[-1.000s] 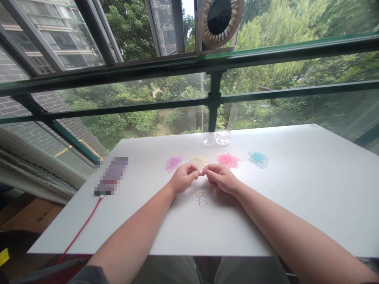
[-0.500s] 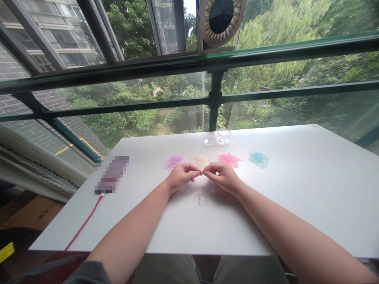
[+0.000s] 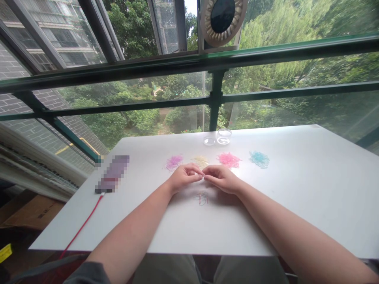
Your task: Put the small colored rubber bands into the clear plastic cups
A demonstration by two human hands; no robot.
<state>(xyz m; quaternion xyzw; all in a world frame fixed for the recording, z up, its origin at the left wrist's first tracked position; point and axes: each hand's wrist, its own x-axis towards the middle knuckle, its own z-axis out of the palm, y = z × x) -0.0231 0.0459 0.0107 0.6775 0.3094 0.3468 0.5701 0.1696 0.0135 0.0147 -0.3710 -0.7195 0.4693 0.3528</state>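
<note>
My left hand [image 3: 186, 178] and my right hand [image 3: 222, 178] meet fingertip to fingertip above the white table. Both are closed in a pinch; whatever sits between the fingers is too small to make out. Just beyond them lie piles of thin strips: a purple pile [image 3: 174, 162], a pale yellow pile [image 3: 200, 160] partly hidden by my fingers, a pink pile [image 3: 229, 159] and a turquoise pile [image 3: 259, 158]. On the near side of my hands is a small loose group of mixed-colour strips [image 3: 202, 198].
Clear round containers [image 3: 224, 137] and a clear lid or dish [image 3: 209, 141] stand at the table's far edge. A blurred-out phone-like object [image 3: 113, 173] with a red cable [image 3: 84, 225] lies on the left. Beyond the white table [image 3: 310, 189] runs a green railing [image 3: 166, 104] before the window.
My fingertips have shifted slightly lower, and the left fingers have changed their pinch. The piles lie as before.
</note>
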